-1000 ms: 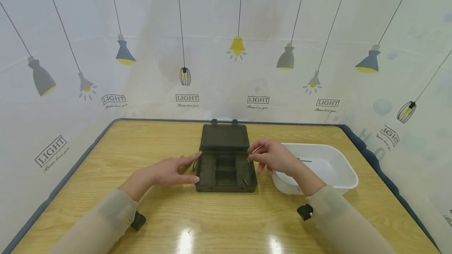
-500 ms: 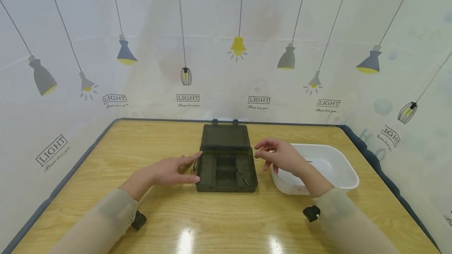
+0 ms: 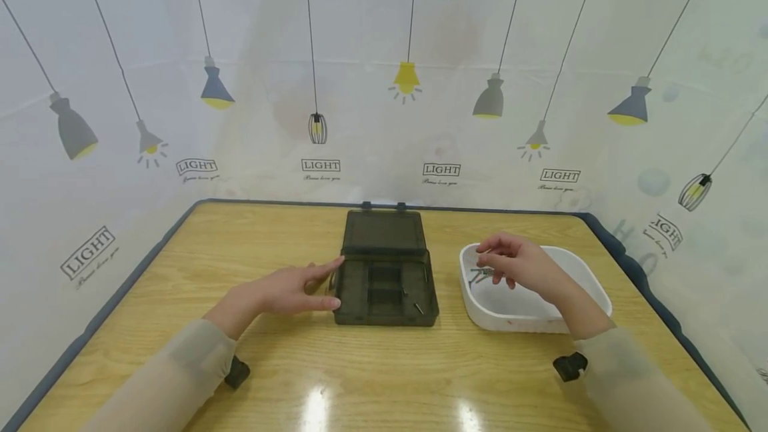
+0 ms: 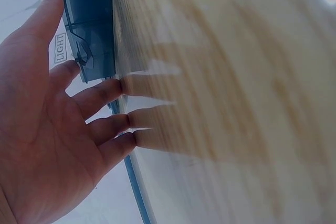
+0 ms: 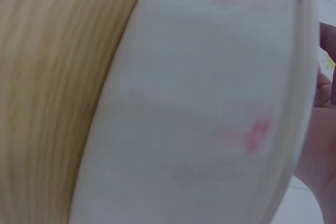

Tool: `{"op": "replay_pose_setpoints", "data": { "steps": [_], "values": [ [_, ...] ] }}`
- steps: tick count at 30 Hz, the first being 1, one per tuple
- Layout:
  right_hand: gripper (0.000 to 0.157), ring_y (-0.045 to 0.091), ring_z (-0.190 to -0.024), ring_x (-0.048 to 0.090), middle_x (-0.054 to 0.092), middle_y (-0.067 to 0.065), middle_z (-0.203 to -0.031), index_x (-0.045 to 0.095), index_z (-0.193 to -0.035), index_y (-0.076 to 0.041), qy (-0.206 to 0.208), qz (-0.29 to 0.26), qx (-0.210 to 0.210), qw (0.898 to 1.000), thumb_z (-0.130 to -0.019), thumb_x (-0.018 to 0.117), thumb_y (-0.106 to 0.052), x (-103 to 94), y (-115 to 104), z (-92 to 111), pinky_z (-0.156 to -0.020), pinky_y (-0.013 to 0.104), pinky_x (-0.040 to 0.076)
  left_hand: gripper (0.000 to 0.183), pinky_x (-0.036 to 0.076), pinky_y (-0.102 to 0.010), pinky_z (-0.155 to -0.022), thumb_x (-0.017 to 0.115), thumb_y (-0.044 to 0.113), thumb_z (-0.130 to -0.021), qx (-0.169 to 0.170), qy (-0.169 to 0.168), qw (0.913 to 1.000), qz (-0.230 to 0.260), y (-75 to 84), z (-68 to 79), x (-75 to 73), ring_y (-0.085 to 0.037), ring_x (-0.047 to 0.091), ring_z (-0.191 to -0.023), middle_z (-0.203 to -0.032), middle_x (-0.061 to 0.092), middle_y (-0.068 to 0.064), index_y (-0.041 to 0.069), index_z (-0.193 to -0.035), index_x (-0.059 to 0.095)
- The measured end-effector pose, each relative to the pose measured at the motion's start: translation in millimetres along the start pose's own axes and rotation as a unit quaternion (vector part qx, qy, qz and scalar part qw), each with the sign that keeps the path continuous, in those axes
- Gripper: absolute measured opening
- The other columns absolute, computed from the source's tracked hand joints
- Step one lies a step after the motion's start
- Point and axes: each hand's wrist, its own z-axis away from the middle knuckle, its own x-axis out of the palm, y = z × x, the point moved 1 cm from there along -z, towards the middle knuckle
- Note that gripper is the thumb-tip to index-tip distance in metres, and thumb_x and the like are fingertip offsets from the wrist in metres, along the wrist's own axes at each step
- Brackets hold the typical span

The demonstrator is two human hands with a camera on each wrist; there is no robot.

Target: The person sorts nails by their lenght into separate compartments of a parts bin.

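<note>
A dark translucent compartment box (image 3: 384, 315) lies with its lid (image 3: 385, 231) raised toward the back. My left hand (image 3: 288, 291) rests thumb and forefinger against its left side; in the left wrist view, that hand (image 4: 58, 114) has its other fingertips down on the table. Several small thin metal pieces (image 3: 419, 308) lie in the right compartment. My right hand (image 3: 519, 268) hovers over the white plastic basin (image 3: 534, 325), fingers loosely bent, nothing visible between them. Below its fingertips, several thin dark pieces (image 3: 478, 277) lie at the basin's left end.
The wooden table (image 3: 384, 379) reaches back to a white curtain (image 3: 372, 139) printed with lamps. In the right wrist view the basin's side wall (image 5: 184, 103), with pinkish stains, fills most of the frame.
My right hand has let go of a thin piece in the box's right compartment and moved right, over the basin. The left hand has stayed against the box.
</note>
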Motion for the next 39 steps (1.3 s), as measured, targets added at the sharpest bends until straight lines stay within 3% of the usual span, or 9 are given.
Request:
{"op": "replay_pose_setpoints", "data": {
  "steps": [8, 12, 17, 22, 32, 39],
  "values": [
    [0.037, 0.025, -0.091, 0.071, 0.076, 0.017, -0.116, 0.067, -0.133, -0.006, -0.039, 0.05, 0.053, 0.997, -0.107, 0.074, -0.031, -20.5, 33, 3, -0.071, 0.036, 0.061, 0.098, 0.029, -0.074, -0.129, 0.062, 0.076, -0.101, 0.003, -0.002, 1.0, -0.003, 0.0, -1.3, -0.4, -0.053, 0.028, -0.164, -0.18, 0.03, -0.012, 0.038, -0.178, 0.015],
    [0.034, 0.026, -0.095, 0.069, 0.073, 0.015, -0.115, 0.064, -0.133, -0.006, -0.084, 0.066, 0.065, 0.992, -0.106, 0.075, -0.023, -21.2, 40, 1, -0.078, 0.038, 0.061, 0.098, 0.029, -0.073, -0.129, 0.061, 0.075, -0.101, 0.005, -0.002, 1.0, -0.004, 0.3, -1.9, -0.1, -0.054, 0.027, -0.164, -0.18, 0.03, -0.015, 0.037, -0.178, 0.015],
    [0.043, 0.024, -0.093, 0.064, 0.069, 0.013, -0.11, 0.058, -0.139, -0.007, -0.122, 0.083, 0.058, 0.987, -0.102, 0.078, -0.016, -17.5, 48, -2, -0.081, 0.034, 0.056, 0.098, 0.029, -0.073, -0.129, 0.062, 0.075, -0.102, 0.006, -0.001, 1.0, -0.003, 1.2, -1.5, 1.4, -0.054, 0.027, -0.164, -0.179, 0.03, -0.017, 0.036, -0.178, 0.015],
    [0.049, 0.023, -0.092, 0.06, 0.067, 0.01, -0.103, 0.057, -0.139, -0.007, -0.124, 0.106, 0.04, 0.986, -0.098, 0.082, -0.013, -14.1, 55, -4, -0.08, 0.03, 0.05, 0.098, 0.029, -0.074, -0.128, 0.062, 0.075, -0.102, 0.005, -0.001, 1.0, 0.0, 2.5, -0.1, 1.5, -0.054, 0.027, -0.164, -0.179, 0.03, -0.017, 0.036, -0.178, 0.015],
    [0.043, 0.021, -0.092, 0.058, 0.065, 0.007, -0.099, 0.062, -0.139, -0.008, -0.114, 0.127, 0.015, 0.985, -0.101, 0.08, -0.016, -10.6, 58, -8, -0.08, 0.028, 0.047, 0.098, 0.032, -0.074, -0.127, 0.062, 0.074, -0.102, 0.005, -0.003, 1.0, 0.003, 4.0, 1.6, -1.1, -0.055, 0.032, -0.162, -0.179, 0.03, -0.02, 0.034, -0.178, 0.015],
    [0.035, 0.023, -0.091, 0.057, 0.064, 0.007, -0.098, 0.065, -0.131, -0.009, -0.106, 0.126, 0.03, 0.986, -0.101, 0.081, -0.017, -9.0, 58, -7, -0.081, 0.03, 0.045, 0.097, 0.03, -0.075, -0.127, 0.062, 0.074, -0.102, 0.008, 0.0, 1.0, -0.001, 3.9, 2.0, -1.5, -0.055, 0.029, -0.163, -0.179, 0.031, -0.017, 0.033, -0.178, 0.016]
  ]
}}
